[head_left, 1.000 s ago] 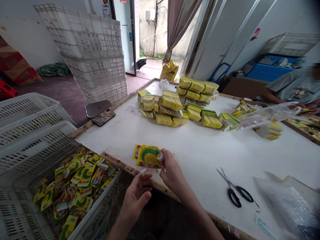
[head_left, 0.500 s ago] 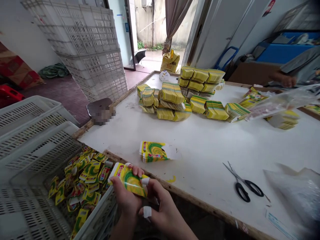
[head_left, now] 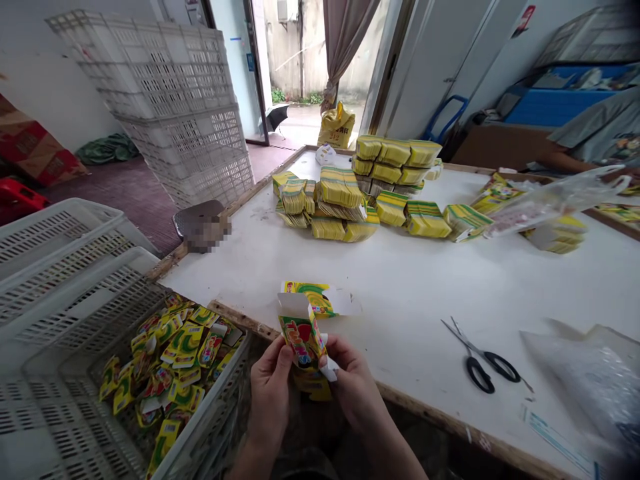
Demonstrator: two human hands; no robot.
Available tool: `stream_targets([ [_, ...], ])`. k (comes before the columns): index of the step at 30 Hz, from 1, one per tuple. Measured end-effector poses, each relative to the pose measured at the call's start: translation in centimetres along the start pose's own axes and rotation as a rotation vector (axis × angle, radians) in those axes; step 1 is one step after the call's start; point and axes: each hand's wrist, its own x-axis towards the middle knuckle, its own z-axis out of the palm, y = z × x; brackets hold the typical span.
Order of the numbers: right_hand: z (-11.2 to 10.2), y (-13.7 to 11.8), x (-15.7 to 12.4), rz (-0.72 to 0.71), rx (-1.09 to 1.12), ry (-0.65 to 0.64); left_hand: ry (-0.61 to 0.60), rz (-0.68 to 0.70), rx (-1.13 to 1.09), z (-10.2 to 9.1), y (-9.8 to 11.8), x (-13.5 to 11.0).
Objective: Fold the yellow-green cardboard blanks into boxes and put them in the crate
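Between my two hands I hold a small yellow, green and red carton (head_left: 300,340) upright over the table's near edge, its white top flap raised. My left hand (head_left: 270,387) pinches its left side with the thumb in front. On its right side, the fingers of my right hand (head_left: 347,377) close on it; white tape wraps some of those fingertips. Just behind, a flat yellow-green carton (head_left: 320,297) lies on the white table (head_left: 410,287). To my left, a crate (head_left: 200,413) holds many loose small cartons (head_left: 185,343).
Bundled flat cartons (head_left: 343,187) are stacked across the table's far side. Black-handled scissors (head_left: 480,363) and a clear plastic bag (head_left: 585,373) lie at right. Tall white crates (head_left: 175,100) stand at far left. Another person's arm (head_left: 565,160) reaches in at right.
The carton has gone from lying tilted in my hands to standing upright, with its flap now raised. Both hands have shifted slightly right and regripped its sides.
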Motion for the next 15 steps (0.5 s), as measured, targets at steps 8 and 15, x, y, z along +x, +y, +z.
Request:
stream_targets([
  [8, -1.3, 0.5, 0.0, -0.116, -0.29, 0.052, 0.008, 0.054, 0.042, -0.6, 0.4, -0.3],
  [15, -2.8, -3.0, -1.2, -0.426, -0.97, -0.193, -0.213, -0.049, 0.027, -3.2, 4.0, 1.5],
])
